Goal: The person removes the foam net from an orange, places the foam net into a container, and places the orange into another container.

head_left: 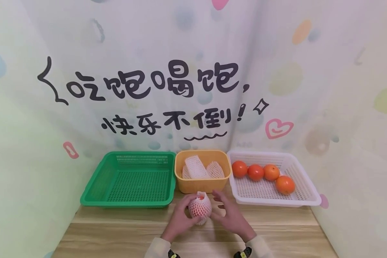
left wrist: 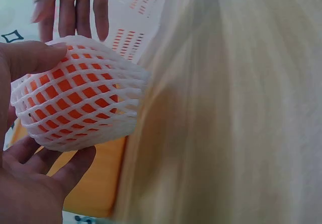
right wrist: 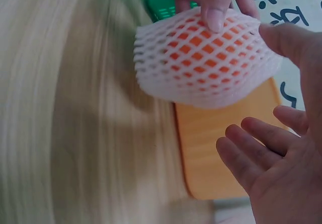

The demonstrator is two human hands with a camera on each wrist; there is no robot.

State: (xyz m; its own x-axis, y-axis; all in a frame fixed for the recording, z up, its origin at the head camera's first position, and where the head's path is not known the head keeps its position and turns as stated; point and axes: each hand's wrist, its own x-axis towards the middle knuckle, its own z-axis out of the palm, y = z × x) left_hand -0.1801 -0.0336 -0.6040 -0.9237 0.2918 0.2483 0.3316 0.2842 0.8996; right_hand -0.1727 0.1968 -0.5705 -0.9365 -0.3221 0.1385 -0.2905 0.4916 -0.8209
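Observation:
A tomato in a white foam net sleeve (head_left: 200, 208) is held above the wooden table, its orange-red skin showing through the mesh (left wrist: 75, 95). My left hand (head_left: 182, 217) grips it from the left, thumb on the near side and fingers around the other. On the right, my right hand (head_left: 229, 217) is spread beside the net with its fingers apart. In the right wrist view the thumb of that right hand (right wrist: 282, 168) reaches the edge of the sleeve, while its other fingers stand off below it.
Behind the hands stands a yellow-orange bin (head_left: 201, 185) holding several foam nets (head_left: 196, 167). To its left is a green basket (head_left: 125, 204); to its right, a white basket (head_left: 267, 201) with several tomatoes (head_left: 255, 172). A printed curtain (head_left: 193, 43) hangs behind the wooden table (head_left: 122, 233).

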